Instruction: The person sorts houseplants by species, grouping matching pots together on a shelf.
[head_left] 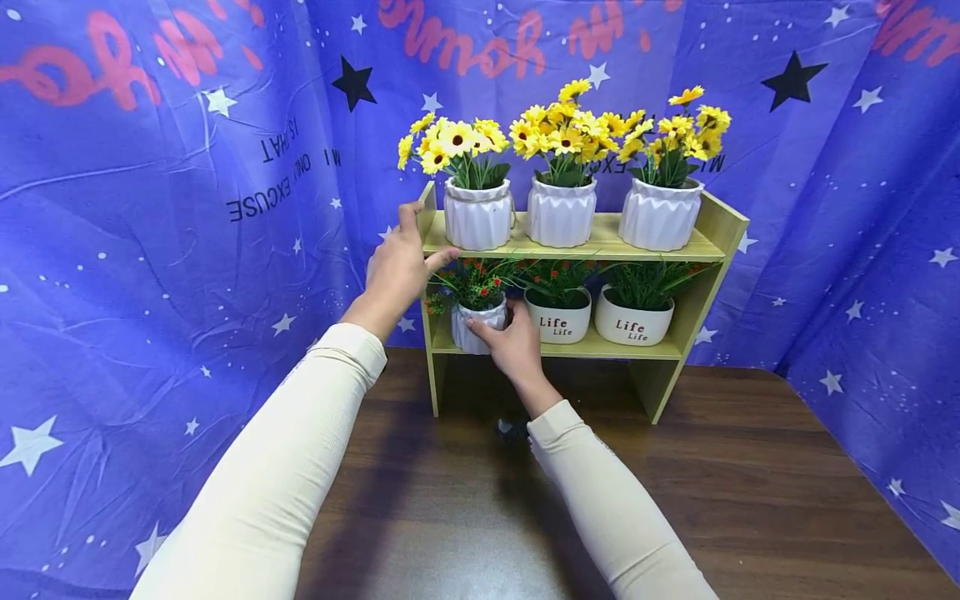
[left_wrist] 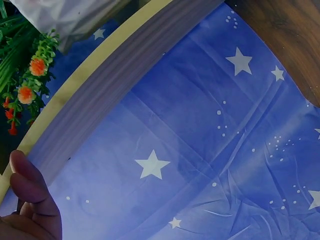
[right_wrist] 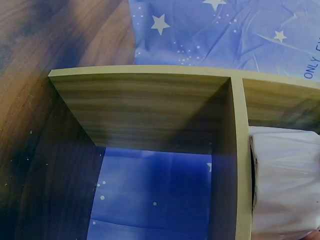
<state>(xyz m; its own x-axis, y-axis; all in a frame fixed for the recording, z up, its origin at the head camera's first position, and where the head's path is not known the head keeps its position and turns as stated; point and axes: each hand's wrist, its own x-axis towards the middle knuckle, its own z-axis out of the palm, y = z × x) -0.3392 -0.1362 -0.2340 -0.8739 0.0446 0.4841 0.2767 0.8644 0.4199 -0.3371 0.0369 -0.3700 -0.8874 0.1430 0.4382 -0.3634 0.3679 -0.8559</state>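
Note:
A two-tier wooden shelf [head_left: 711,287] stands on the table. At its upper left corner my left hand [head_left: 396,265] holds the side panel, the thumb reaching across toward the upper board's front edge. In the left wrist view, curled fingers [left_wrist: 30,187] lie at the panel's edge. On the lower tier, at the left, sits a ribbed white pot [head_left: 460,329] of green leaves and small red-orange flowers [left_wrist: 37,66]. My right hand [head_left: 519,343] grips this pot from the right, thumb across its front. In the right wrist view the pot [right_wrist: 285,175] lies close to the lower board [right_wrist: 242,165].
Right of the gripped pot stand two white "Life" pots [head_left: 558,321] with green plants. Above, three ribbed white pots [head_left: 561,215] hold yellow flowers. A small dark object [head_left: 512,429] lies on the brown table [head_left: 465,517]. Star-patterned blue cloth [head_left: 187,333] hangs behind and beside the shelf.

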